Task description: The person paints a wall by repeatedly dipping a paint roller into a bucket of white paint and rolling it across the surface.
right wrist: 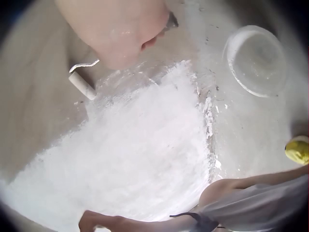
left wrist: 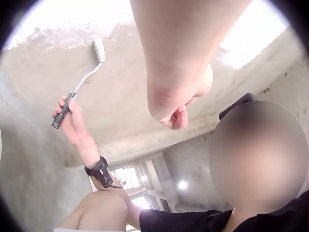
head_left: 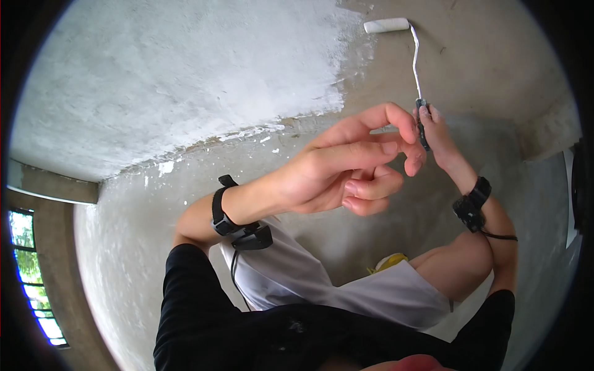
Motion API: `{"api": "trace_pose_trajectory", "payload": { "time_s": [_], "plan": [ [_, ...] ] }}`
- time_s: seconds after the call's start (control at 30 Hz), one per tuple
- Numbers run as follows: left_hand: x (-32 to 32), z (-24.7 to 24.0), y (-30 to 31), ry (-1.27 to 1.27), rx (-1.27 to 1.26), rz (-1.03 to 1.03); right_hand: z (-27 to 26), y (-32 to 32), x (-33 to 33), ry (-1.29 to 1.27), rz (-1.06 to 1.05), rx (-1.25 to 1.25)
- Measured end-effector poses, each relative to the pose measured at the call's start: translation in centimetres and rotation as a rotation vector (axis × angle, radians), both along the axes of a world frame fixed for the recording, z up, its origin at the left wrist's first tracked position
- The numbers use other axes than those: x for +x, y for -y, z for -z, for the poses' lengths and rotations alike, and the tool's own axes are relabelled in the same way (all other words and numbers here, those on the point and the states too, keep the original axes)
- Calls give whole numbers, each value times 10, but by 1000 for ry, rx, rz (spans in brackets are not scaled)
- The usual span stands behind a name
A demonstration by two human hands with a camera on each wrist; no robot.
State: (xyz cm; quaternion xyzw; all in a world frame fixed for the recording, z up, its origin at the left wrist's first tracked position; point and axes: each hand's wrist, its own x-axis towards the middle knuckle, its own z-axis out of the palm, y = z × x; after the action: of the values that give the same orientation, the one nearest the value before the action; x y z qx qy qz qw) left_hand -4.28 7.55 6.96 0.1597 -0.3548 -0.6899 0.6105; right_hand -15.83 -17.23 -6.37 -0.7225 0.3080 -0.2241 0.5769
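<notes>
A paint roller with a white sleeve (head_left: pixel 387 25) and bent white rod lies against or close to bare grey-brown wall, just right of the white paint (head_left: pixel 216 74) in the head view; whether it touches is unclear. My right hand (head_left: pixel 440 137) grips its dark handle (head_left: pixel 422 127), fingers curled round it. The left wrist view shows the same grip, with the right hand (left wrist: pixel 75 126) below the sleeve (left wrist: pixel 99 50). My left hand (head_left: pixel 352 164) hangs in the air nearer the camera, fingers loosely curled, holding nothing. The handle is mostly hidden behind the right hand (right wrist: pixel 123 36) in the right wrist view.
A round, pale see-through container (right wrist: pixel 231 60) stands on the floor near the wall's foot. White splashes mark the floor (head_left: pixel 148 229) along that edge. Bent legs in white shorts (head_left: pixel 278 272) and a yellow shoe (head_left: pixel 391 262) are close below. A barred window (head_left: pixel 34 278) is at far left.
</notes>
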Motion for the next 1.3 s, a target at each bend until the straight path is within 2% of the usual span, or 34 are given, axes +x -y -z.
{"api": "trace_pose_trajectory", "payload": {
  "time_s": [0.07, 0.17, 0.23, 0.27, 0.33, 0.37, 0.5, 0.57, 0.67, 0.73, 0.87, 0.93, 1.07, 1.17, 1.23, 1.3],
  "plan": [
    [2, -3, -2, -7, 22, -15, -28, 0, -5, -10, -56, 22],
    [5, -7, -3, 3, 49, 22, -92, -24, -14, -16, -13, 100],
    [5, -10, -5, 91, 128, -16, -129, -41, -19, 20, -22, 173],
    [4, -11, -4, 90, 125, -10, -143, -47, -20, 56, -34, 249],
    [1, -11, -1, 246, 80, -64, -161, -55, -19, 87, -37, 251],
    [0, -10, 0, 244, 76, -58, -166, -58, -16, 120, -47, 254],
    [0, -1, 5, 233, 69, -88, -137, -57, 7, 166, 34, 128],
    [1, 1, 4, 254, 54, -107, -109, -51, 15, 138, 93, -98],
    [2, 2, 5, 339, 22, -74, -76, -37, 13, 113, 105, -102],
    [-1, 6, 7, 498, -51, -101, -61, -37, 14, 97, 97, -57],
    [0, 3, 5, 522, -32, -79, -43, -39, 19, 88, 61, -38],
    [1, 2, 5, 503, -76, -4, -32, -34, 22, 99, 53, -21],
    [-4, 11, 10, 493, -91, -2, -31, -34, 20, 81, 40, -39],
    [-3, 15, 13, 365, -71, 16, -33, -36, 20, 92, 40, -5],
    [-1, 16, 10, 193, 6, 55, -30, -37, 24, 105, 38, 11],
    [1, 14, 8, 168, 24, 66, -32, -43, 28, 122, 40, 27]
  ]
}}
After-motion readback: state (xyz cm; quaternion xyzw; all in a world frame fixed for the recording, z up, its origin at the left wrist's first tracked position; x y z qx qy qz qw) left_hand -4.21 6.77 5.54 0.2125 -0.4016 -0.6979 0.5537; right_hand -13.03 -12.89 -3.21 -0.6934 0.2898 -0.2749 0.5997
